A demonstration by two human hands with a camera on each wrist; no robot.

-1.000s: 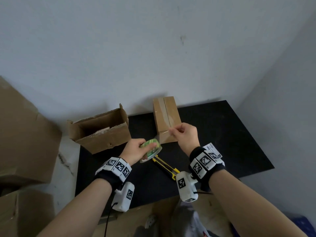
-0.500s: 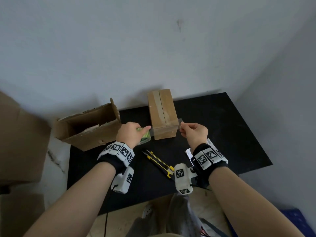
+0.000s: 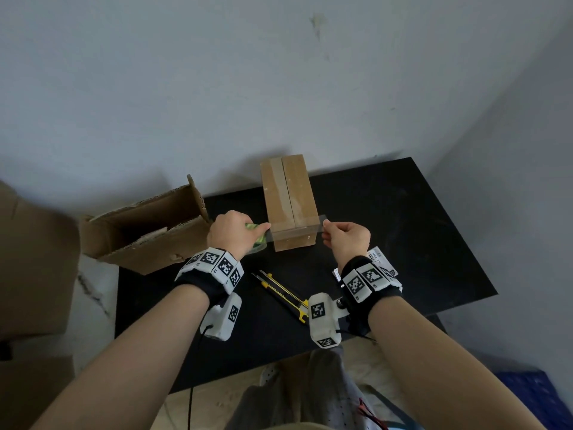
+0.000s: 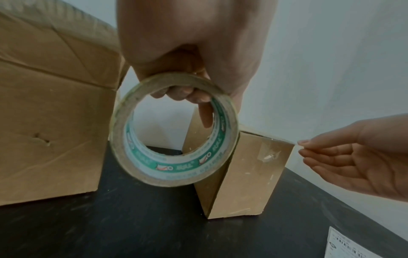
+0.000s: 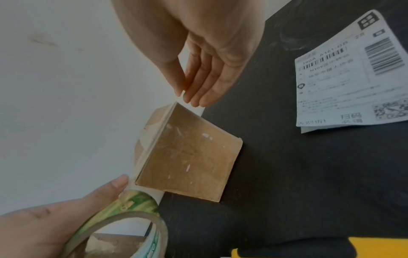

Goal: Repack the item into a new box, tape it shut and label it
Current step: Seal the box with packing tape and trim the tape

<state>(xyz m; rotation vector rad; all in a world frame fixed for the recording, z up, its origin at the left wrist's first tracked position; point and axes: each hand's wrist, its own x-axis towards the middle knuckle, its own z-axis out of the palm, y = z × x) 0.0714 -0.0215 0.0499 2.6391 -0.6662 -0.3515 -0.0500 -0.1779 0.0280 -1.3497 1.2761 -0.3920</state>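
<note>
A small closed cardboard box [image 3: 290, 200] [image 4: 249, 176] [image 5: 189, 164] stands on the black table [image 3: 387, 231], one clear tape strip along its top seam. My left hand [image 3: 235, 232] grips the tape roll [image 3: 259, 240] [image 4: 174, 130] [image 5: 134, 216] just left of the box, fingers hooked through its core. My right hand [image 3: 344, 238] [image 5: 205, 73] pinches the free end of the clear tape [image 3: 296, 226] at the box's right. The strip runs taut across the box's near top edge between both hands.
An open, torn cardboard box [image 3: 145, 231] lies on its side at the table's left. A yellow utility knife [image 3: 283, 294] lies near the front edge. A white shipping label [image 5: 353, 73] [image 3: 379, 262] lies to the right, behind my right wrist. Larger cartons [image 3: 31, 268] stand left of the table.
My hands moved apart: the left carried the roll to the box's left side, the right drew the tape end out to the right, stretching a strip across the box's near edge.
</note>
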